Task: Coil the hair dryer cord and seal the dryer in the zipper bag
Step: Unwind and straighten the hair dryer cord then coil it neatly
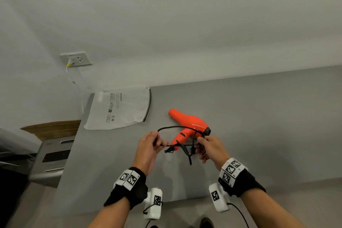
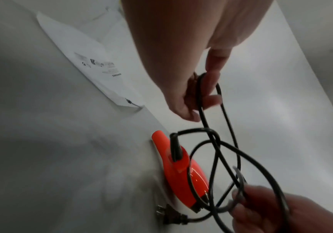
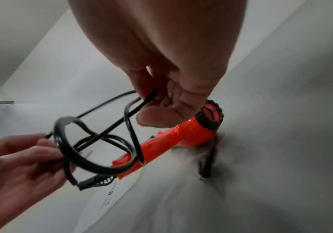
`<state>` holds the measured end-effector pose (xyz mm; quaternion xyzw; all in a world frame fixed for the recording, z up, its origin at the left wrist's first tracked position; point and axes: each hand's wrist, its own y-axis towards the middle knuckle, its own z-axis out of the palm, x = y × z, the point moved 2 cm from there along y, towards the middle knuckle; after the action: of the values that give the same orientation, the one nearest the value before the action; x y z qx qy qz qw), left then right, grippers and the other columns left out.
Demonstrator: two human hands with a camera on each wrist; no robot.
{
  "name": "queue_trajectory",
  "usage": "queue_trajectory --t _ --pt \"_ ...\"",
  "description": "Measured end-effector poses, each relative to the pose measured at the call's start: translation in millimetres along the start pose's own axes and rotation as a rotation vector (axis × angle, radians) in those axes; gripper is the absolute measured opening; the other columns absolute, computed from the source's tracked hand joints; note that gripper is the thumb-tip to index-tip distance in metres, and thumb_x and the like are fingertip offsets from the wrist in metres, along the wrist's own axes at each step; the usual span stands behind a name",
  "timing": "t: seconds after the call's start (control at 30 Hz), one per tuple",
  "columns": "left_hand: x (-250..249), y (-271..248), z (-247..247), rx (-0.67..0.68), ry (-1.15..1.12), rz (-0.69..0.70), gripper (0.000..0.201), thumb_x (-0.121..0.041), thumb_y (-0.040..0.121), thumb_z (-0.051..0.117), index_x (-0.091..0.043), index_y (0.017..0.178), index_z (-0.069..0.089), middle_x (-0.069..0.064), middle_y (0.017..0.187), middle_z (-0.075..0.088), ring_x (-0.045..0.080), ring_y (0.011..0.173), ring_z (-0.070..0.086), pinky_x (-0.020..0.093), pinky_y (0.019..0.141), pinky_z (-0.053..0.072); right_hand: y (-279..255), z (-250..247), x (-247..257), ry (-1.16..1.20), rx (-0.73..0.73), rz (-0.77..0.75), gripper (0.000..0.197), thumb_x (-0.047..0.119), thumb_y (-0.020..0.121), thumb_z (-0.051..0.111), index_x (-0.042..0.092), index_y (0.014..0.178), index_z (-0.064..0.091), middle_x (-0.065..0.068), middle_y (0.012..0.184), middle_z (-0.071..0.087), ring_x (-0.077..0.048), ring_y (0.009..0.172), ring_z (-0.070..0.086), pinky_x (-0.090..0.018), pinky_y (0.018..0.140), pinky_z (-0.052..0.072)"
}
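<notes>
The orange hair dryer (image 1: 188, 122) lies on the grey table (image 1: 259, 116), barrel running from the nozzle at ten o'clock to the black rear grille at four o'clock, handle angled toward seven o'clock. Above it, the left hand (image 1: 149, 146) and the right hand (image 1: 209, 147) each pinch the black cord (image 1: 177, 127), holding loose loops between them. The white zipper bag (image 1: 120, 109) lies flat at ten o'clock of the dryer near a pale wall with an outlet (image 1: 76, 59).

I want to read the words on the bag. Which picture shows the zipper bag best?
The head view: the whole zipper bag lies flat on the table, its print and dark zipper edge plain. The left wrist view shows it slanted and blurred. The right wrist view catches only a printed strip.
</notes>
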<state>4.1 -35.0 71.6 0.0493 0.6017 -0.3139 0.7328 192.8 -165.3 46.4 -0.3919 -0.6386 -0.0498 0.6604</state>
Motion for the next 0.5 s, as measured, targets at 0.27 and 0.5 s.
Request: queue_trajectory --t 0.27,0.5 --pt "-31.5 1.3 -27.4 0.033 0.486 0.104 0.044 -0.041 0.098 0.063 -0.004 0.077 0.073 0.001 0.053 0.030 0.013 0.044 0.032 0.036 0.062 0.052 2.0 -26.3 -10.8 0.015 -0.154 0.061 0.026 0.012 0.095 0.050 0.000 0.075 0.061 -0.017 0.061 0.061 -0.023 0.042 0.049 -0.027 0.039 0.039" --pt "-41.0 7.8 -37.3 -0.102 0.286 0.109 0.042 -0.037 0.104 0.057 -0.008 0.074 0.055 -0.006 0.051 0.029 0.014 0.046 0.027 0.033 0.058 0.046 2.5 -27.3 -26.5 -0.026 -0.174 0.113 0.027 0.012 0.094 0.051 0.000 0.073 0.063 -0.016 0.062 0.063 -0.025 0.044 0.052 -0.029 0.042 0.043"
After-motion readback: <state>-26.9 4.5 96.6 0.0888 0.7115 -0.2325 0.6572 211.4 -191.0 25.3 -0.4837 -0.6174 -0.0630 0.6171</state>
